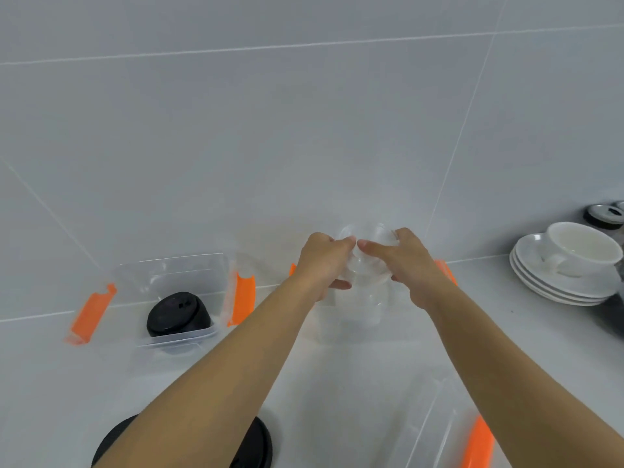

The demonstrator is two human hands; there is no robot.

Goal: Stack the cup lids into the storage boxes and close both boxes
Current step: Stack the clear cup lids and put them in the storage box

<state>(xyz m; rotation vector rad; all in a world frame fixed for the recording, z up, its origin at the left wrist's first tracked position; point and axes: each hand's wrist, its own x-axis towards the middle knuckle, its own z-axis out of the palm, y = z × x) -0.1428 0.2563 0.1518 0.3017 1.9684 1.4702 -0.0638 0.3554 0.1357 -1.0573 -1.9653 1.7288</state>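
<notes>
Two clear storage boxes with orange latches stand against the tiled wall. The left box (206,271) is open and holds a stack of black cup lids (179,314). Over the right box (337,329), my left hand (322,265) and my right hand (401,265) both grip a stack of clear dome lids (368,261), held upright between them. More clear lids show faintly inside that box, below my hands. A black lid (256,444) lies on the counter near me, partly hidden under my left forearm.
A clear box cover with an orange latch (476,444) lies at the lower right. A white cup (580,248) sits on stacked saucers (560,285) at the right, with a dark jar top (604,214) behind it.
</notes>
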